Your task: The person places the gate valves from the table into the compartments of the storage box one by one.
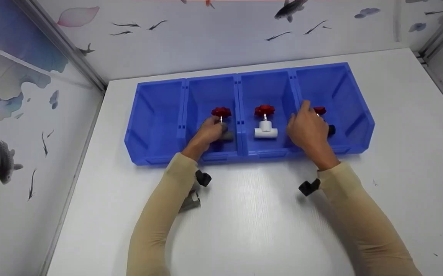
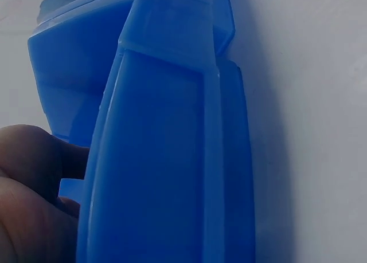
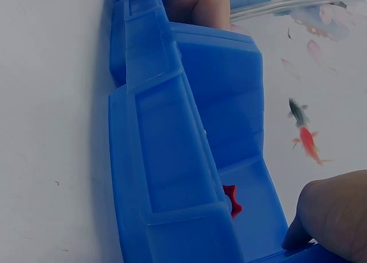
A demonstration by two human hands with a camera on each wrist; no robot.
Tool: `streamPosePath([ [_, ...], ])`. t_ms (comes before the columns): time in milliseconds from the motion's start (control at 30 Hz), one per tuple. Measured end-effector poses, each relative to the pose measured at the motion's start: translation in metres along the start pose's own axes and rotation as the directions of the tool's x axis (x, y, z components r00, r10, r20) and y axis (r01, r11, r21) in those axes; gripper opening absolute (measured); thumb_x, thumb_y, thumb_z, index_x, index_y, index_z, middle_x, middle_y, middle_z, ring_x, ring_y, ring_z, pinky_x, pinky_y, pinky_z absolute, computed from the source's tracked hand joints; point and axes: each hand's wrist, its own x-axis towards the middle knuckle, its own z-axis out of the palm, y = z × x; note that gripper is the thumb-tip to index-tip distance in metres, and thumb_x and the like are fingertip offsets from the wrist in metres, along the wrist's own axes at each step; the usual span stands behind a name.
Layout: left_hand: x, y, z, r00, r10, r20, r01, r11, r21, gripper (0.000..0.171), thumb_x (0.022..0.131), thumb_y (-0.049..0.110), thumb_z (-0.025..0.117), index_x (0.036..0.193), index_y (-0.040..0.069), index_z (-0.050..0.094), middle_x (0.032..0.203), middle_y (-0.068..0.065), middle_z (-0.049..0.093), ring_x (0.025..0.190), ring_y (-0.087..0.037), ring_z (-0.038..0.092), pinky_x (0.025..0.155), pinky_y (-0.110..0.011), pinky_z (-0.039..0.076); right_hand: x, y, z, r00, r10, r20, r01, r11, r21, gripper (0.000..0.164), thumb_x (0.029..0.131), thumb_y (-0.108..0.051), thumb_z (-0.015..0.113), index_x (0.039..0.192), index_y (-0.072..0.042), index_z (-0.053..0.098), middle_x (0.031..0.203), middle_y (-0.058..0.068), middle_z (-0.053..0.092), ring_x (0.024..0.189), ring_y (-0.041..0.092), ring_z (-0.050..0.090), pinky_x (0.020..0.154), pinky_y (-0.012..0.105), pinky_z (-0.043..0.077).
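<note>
Left hand [image 1: 207, 132]: fingers closed about the neck of a grey valve [image 1: 227, 136], in the second compartment from the left of the blue bins [image 1: 154, 111]. Red handwheel [image 1: 221, 112] just beyond the fingertips; body just right of the grip. Handling, by judgement: light, stiff, smooth and slightly slippery, not fragile; best taken at neck or body, as the handwheel may turn.

Right hand [image 1: 309, 124]: over the divider [image 1: 296, 86] between third and fourth compartments. Black valve [image 1: 332, 130]: just right of this hand, partly hidden; whether the fingers clamp it cannot be told. Likely handles alike.

White valve [image 1: 265, 131]: between both hands, apart from each; neck exposed, suited to a pinch.
</note>
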Motion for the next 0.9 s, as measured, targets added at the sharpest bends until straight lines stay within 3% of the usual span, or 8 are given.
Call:
streamPosePath([
  [200,-0.0002,-0.0003,0.0018,0.998,0.045,-0.034,-0.044,0.999,0.023,0.051,0.098,0.011,0.049,0.146,-0.003,0.042,0.141,-0.018,0.051,0.124,-0.027,0.050,0.106,-0.040,0.040,-0.0001,0.0003,0.0003,1.000,0.000,0.002,0.000,1.000,-0.004,0.048,0.101,-0.023,0.043,0.135,0.010,0.037,0.101,0.031,0.062,0.086,0.051,0.064,0.073,0.065,0.049],
  [400,-0.0007,-0.0005,0.0037,0.996,0.070,-0.062,-0.069,0.997,0.022,0.054,0.099,0.010,0.050,0.149,-0.005,0.036,0.142,-0.019,0.051,0.129,-0.025,0.049,0.108,-0.036,0.040,-0.0004,0.0007,0.0016,1.000,-0.015,-0.021,0.015,1.000,-0.016,0.047,0.101,-0.022,0.044,0.132,0.011,0.038,0.097,0.030,0.062,0.083,0.051,0.063,0.069,0.064,0.049],
  [667,-0.0003,-0.0012,0.0052,0.993,0.082,-0.086,-0.080,0.997,0.020,0.050,0.099,0.009,0.050,0.147,-0.005,0.040,0.137,-0.017,0.054,0.118,-0.022,0.052,0.102,-0.036,0.043,-0.0012,0.0003,0.0006,1.000,-0.011,-0.006,0.010,1.000,-0.023,0.047,0.101,-0.023,0.044,0.134,0.011,0.038,0.098,0.030,0.062,0.083,0.050,0.064,0.069,0.063,0.050],
  [900,0.0007,-0.0020,0.0050,0.990,0.089,-0.111,-0.084,0.995,0.050,0.044,0.099,0.010,0.052,0.140,-0.004,0.048,0.126,-0.017,0.060,0.105,-0.021,0.054,0.089,-0.033,0.044,-0.0007,0.0002,-0.0005,1.000,0.000,0.015,0.001,1.000,-0.021,0.048,0.102,-0.024,0.043,0.135,0.011,0.037,0.099,0.030,0.061,0.085,0.051,0.063,0.070,0.063,0.049],
])
